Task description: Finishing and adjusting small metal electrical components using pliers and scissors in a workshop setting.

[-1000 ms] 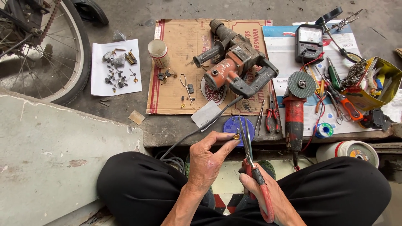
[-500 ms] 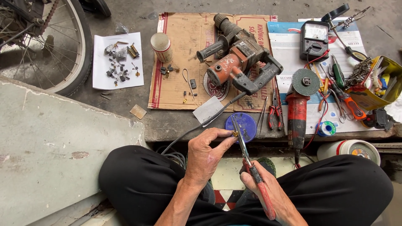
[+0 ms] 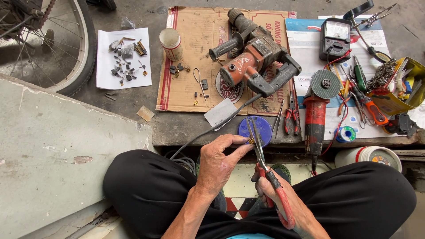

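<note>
Brass-coloured and very small, the little metal part (image 3: 250, 141) sits low in the middle of the frame, just above the person's lap. The left hand (image 3: 220, 160) pinches it between thumb and finger, closed tight on it. The right hand (image 3: 283, 201) is wrapped around the red handles of the long-nose pliers (image 3: 261, 152), and the thin tips touch the part.

It looks like the step in hand is gripping or bending this part with the pliers. The next move would need a steady squeeze and a firm pinch, because so small a piece could slip and drop.

Just behind the tips lies a round blue lid (image 3: 255, 129). Higher up, in the middle of the frame, a big red hammer drill (image 3: 252, 62) rests on brown cardboard (image 3: 181, 84). Right of it lie a red angle grinder (image 3: 316, 113) and a black meter (image 3: 336, 39). At the upper left, white paper (image 3: 106, 73) holds small bits beside a bicycle wheel (image 3: 84, 57).
</note>
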